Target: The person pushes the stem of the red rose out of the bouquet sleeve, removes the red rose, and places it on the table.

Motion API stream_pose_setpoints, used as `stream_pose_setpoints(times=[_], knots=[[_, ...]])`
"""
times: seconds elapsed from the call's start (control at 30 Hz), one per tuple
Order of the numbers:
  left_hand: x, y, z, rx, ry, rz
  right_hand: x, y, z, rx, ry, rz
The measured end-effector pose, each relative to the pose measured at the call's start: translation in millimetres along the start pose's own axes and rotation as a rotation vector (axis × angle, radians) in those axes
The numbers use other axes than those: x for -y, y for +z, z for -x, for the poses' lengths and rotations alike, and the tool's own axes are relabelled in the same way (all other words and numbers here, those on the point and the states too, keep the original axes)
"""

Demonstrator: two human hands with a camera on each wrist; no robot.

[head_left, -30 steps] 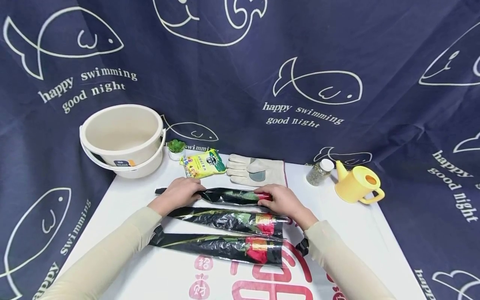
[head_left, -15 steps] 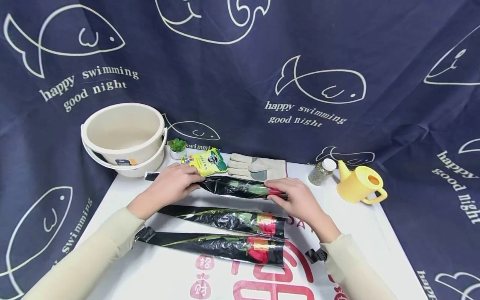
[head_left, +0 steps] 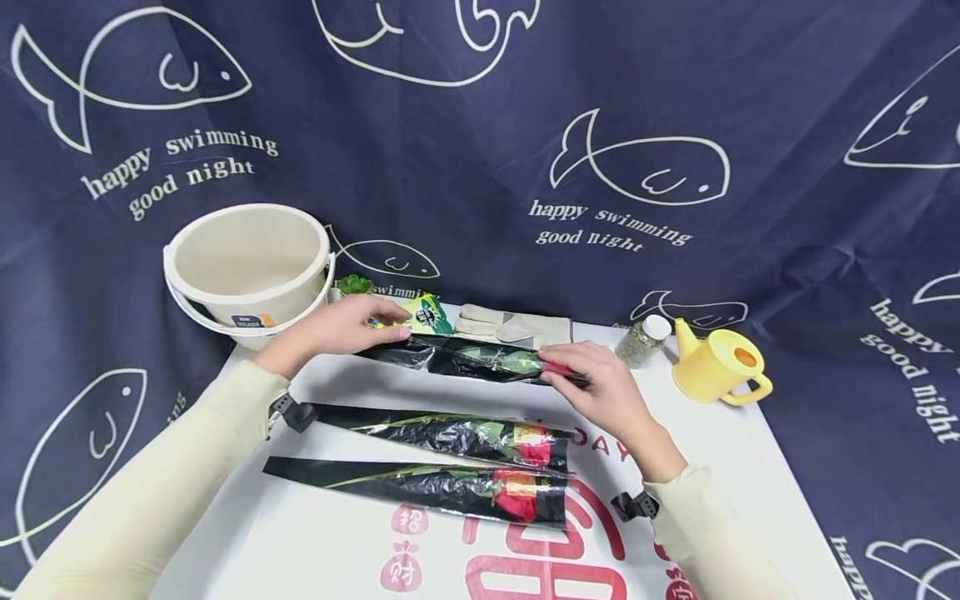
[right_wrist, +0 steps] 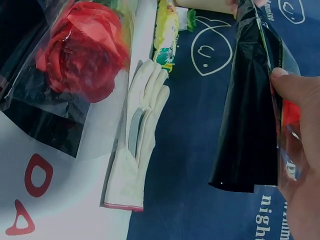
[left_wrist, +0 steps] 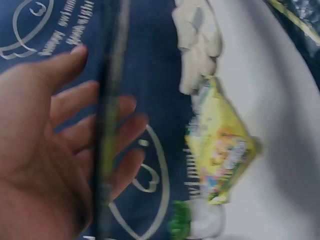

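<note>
My right hand [head_left: 603, 383] pinches a rose in a black and clear sleeve near its red bloom. In the right wrist view the thumb of that hand [right_wrist: 302, 110] presses the edge of the sleeve [right_wrist: 247, 115]. This wrapped rose [head_left: 465, 358] is lifted above the table. At its stem end is my left hand [head_left: 341, 325]; in the left wrist view the hand [left_wrist: 55, 140] has its fingers loosely spread behind the thin dark edge of the sleeve, with the thumb standing apart. Two more wrapped roses, a middle one [head_left: 450, 435] and a front one [head_left: 435, 492], lie side by side below.
Along the back stand a cream bucket [head_left: 243, 250], a small green potted plant [head_left: 355, 286], a yellow packet [left_wrist: 220, 142] and white work gloves [right_wrist: 137, 140]. A lidded jar [head_left: 643, 340] and a yellow watering can [head_left: 716, 367] are on the right of the white table [head_left: 315, 542].
The rearmost wrapped rose has risen from the table in my hands. My left hand has moved back and up, its fingers loosening; my right hand has shifted slightly right and up.
</note>
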State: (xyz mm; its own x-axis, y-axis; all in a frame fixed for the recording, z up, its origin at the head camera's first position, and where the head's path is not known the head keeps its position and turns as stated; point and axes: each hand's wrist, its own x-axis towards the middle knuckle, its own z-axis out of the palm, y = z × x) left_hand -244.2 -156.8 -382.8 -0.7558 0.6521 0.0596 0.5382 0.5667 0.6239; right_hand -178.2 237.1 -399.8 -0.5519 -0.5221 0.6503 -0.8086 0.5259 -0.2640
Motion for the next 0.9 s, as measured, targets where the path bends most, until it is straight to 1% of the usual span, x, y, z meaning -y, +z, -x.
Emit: stream_pose_setpoints(times=[0.1,0.17,0.23,0.33,0.4,0.43,0.53,0.6,0.63,0.7,0.73,0.77,0.8,0.83,0.9], knots=[[11.0,7.6,-3.0,0.190,-0.101,0.185,-1,2,0,0.005,-0.024,0.004],[14.7,11.9,-3.1,0.291,-0.152,0.290,-2,3,0,0.011,-0.037,0.011],[14.7,14.5,-3.2,0.357,-0.179,0.382,-2,3,0,0.012,-0.039,0.015],[10.3,15.3,-4.0,0.387,-0.150,0.449,-3,1,0,0.009,-0.029,0.022],[6.4,14.8,-4.7,0.378,-0.140,0.447,-3,0,1,0.017,-0.014,0.040],[4.5,14.5,-4.5,0.362,-0.141,0.433,-3,-1,2,0.025,-0.005,0.056],[1.9,14.3,-4.6,0.296,-0.176,0.396,1,-2,4,0.032,0.021,0.148],[1.6,13.5,-4.4,0.234,-0.196,0.368,6,-3,5,0.000,0.027,0.204],[2.1,13.1,-4.5,0.205,-0.207,0.358,10,-2,5,-0.027,0.028,0.212],[3.2,11.5,-5.3,0.154,-0.220,0.342,19,1,5,-0.087,0.049,0.155],[2.6,10.0,-5.5,0.128,-0.224,0.325,24,3,5,-0.098,0.089,0.102],[2.2,8.8,-6.0,0.112,-0.226,0.321,28,5,5,-0.097,0.149,0.029],[1.8,8.3,-7.0,0.100,-0.233,0.329,31,9,5,-0.085,0.236,-0.062],[0.9,7.8,-7.9,0.092,-0.242,0.328,33,12,5,-0.062,0.345,-0.167],[-1.4,7.5,-9.5,0.084,-0.244,0.333,35,18,4,-0.012,0.610,-0.372]])
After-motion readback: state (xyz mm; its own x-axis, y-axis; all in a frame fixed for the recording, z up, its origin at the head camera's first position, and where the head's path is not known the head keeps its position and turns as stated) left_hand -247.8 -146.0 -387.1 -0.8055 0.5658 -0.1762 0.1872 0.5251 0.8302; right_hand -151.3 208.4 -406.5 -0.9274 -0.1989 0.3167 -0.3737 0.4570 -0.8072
